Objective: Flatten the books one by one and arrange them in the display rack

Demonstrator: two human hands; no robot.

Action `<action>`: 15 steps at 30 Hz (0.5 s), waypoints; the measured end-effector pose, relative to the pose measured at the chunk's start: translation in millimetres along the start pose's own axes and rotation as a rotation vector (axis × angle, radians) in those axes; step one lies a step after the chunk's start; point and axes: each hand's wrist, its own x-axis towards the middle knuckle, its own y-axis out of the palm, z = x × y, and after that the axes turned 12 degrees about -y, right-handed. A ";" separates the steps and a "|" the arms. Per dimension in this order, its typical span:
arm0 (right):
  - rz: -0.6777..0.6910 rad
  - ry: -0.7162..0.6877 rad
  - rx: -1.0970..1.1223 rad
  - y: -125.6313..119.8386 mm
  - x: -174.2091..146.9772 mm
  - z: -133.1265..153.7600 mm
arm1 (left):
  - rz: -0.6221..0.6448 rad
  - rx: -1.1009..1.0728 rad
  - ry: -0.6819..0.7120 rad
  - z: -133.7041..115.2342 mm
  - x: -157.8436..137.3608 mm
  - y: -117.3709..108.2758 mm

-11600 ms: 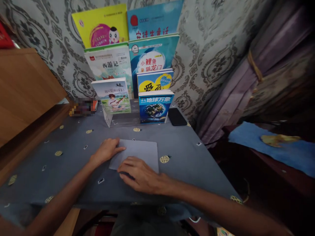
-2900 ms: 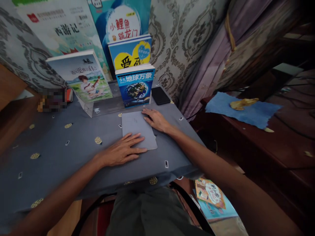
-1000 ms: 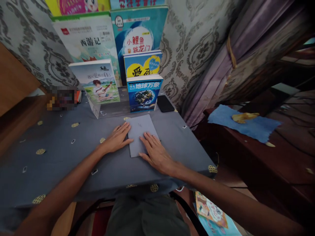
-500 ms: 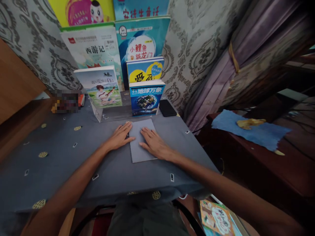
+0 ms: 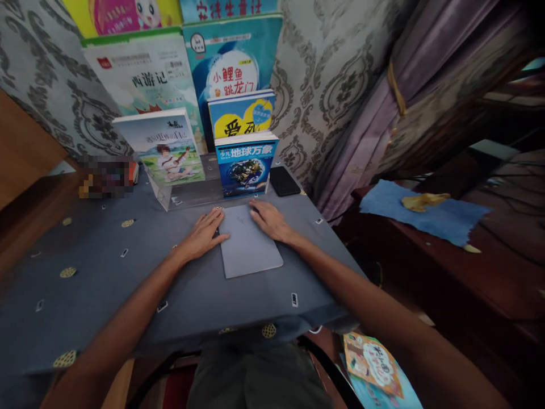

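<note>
A plain pale grey booklet (image 5: 247,247), perhaps a thin notebook, lies flat on the patterned grey tablecloth (image 5: 183,307). My left hand (image 5: 205,234) rests at its left edge, fingers stretched out and the thumb reaching onto the cover. On the upper right part of the booklet lies my right hand (image 5: 270,220), palm down with fingers extended. Neither hand grips anything. Just beyond the booklet, a clear stand (image 5: 198,196) props up a blue book with a globe on its cover (image 5: 246,170) and a book showing a guitar player (image 5: 172,153).
Taller books (image 5: 147,76) stand upright behind. A black phone (image 5: 285,180) lies right of the stand. At the right, a blue cloth (image 5: 426,213) is draped on a dark red surface. More books (image 5: 377,366) sit low at the lower right, below the table edge.
My right hand has slid up and to the right across the booklet, uncovering more of its cover and its lower right corner. My left hand stays at the left edge. The view has shifted slightly.
</note>
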 end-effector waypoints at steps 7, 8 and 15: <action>-0.100 0.033 0.199 -18.7 -1.3 -19.9 | -0.131 0.157 0.015 -37.2 -16.3 -8.4; -0.108 0.047 0.223 -20.6 -1.8 -21.8 | -0.140 0.177 0.006 -41.5 -16.5 -9.4; -0.110 0.187 0.351 -27.0 -3.2 -20.4 | -0.137 0.161 -0.074 -74.7 -5.4 -9.0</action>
